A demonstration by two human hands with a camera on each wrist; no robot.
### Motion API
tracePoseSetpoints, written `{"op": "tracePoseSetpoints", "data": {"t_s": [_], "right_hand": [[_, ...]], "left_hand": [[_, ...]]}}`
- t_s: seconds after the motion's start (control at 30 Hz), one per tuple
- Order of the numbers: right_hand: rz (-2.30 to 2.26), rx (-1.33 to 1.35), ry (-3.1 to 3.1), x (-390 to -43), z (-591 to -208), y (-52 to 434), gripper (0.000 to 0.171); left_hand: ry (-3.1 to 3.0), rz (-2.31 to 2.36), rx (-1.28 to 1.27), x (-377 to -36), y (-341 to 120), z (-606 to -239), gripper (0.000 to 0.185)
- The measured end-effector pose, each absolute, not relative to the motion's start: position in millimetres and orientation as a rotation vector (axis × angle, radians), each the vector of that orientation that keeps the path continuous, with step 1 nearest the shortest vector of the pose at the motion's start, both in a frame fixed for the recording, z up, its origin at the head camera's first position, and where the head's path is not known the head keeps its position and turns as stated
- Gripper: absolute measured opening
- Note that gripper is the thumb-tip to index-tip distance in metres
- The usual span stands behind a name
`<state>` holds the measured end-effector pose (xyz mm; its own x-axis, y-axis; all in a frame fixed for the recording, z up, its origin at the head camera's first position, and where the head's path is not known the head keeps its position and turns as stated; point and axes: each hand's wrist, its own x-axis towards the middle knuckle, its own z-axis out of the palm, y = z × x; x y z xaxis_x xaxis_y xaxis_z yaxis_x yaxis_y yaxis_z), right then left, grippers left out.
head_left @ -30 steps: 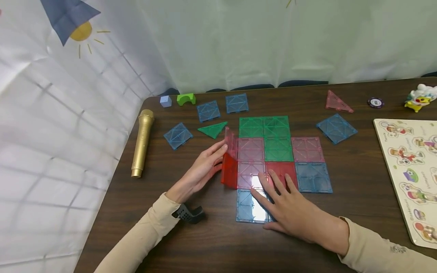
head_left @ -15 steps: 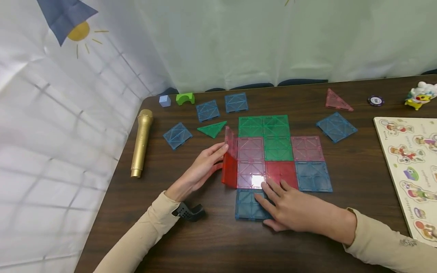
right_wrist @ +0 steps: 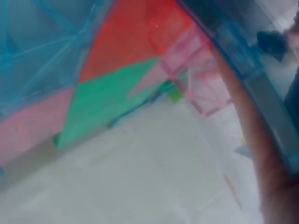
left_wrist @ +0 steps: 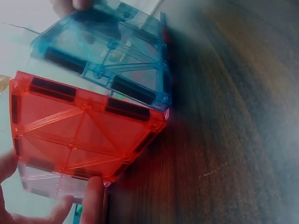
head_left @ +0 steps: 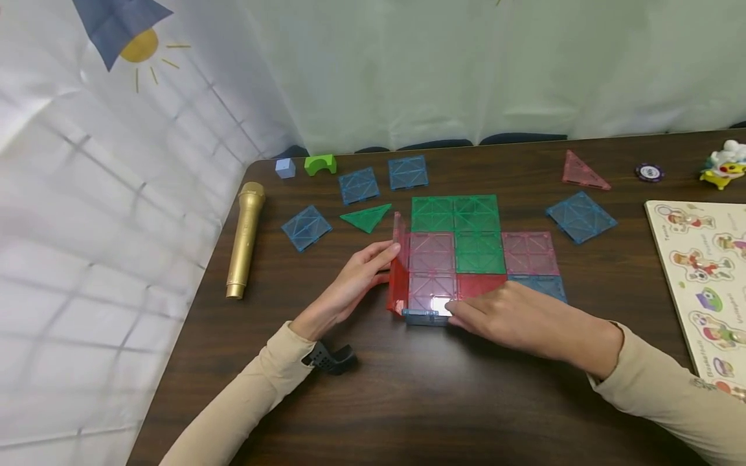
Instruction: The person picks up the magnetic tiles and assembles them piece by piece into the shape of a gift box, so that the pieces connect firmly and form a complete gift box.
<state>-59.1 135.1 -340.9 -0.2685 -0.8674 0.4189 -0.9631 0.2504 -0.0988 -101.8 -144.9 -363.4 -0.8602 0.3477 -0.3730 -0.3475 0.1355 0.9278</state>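
Note:
My left hand holds the outer side of the upright red magnetic tile and the upright pink magnetic tile, thumb over their top edge. These stand along the left side of a flat grid of pink, green and red tiles. My right hand grips a blue magnetic tile, raised at the grid's near edge. Beside the red tile, the raised blue tile shows two fingertips at its far edge in the left wrist view. The right wrist view is blurred; the right hand's fingers partly hide the grid.
Loose blue tiles, a green triangle and a gold microphone lie left. A red triangle, poker chip, figurine and picture board are right. Small blocks lie near the back edge.
My right hand has gone from lying spread over the tiles to gripping the near blue tile, which has swung up from flat. The left hand stays at the upright tiles.

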Motion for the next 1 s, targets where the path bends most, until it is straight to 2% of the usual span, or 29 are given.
{"op": "tracePoseSetpoints", "data": {"t_s": [0.47,0.7,1.0], "right_hand": [[0.520,1.733,-2.263,-66,-342,132,0.045],[0.575,1.740,-2.301,-69,-342,140,0.020],[0.623,1.731,-2.418,-70,-339,146,0.018]], "left_hand": [[2.009,1.723,0.015,-104,-135,-361,0.054],[1.998,1.720,0.015,-104,-135,-363,0.055],[2.002,1.707,0.025,-105,-136,-363,0.054]]}}
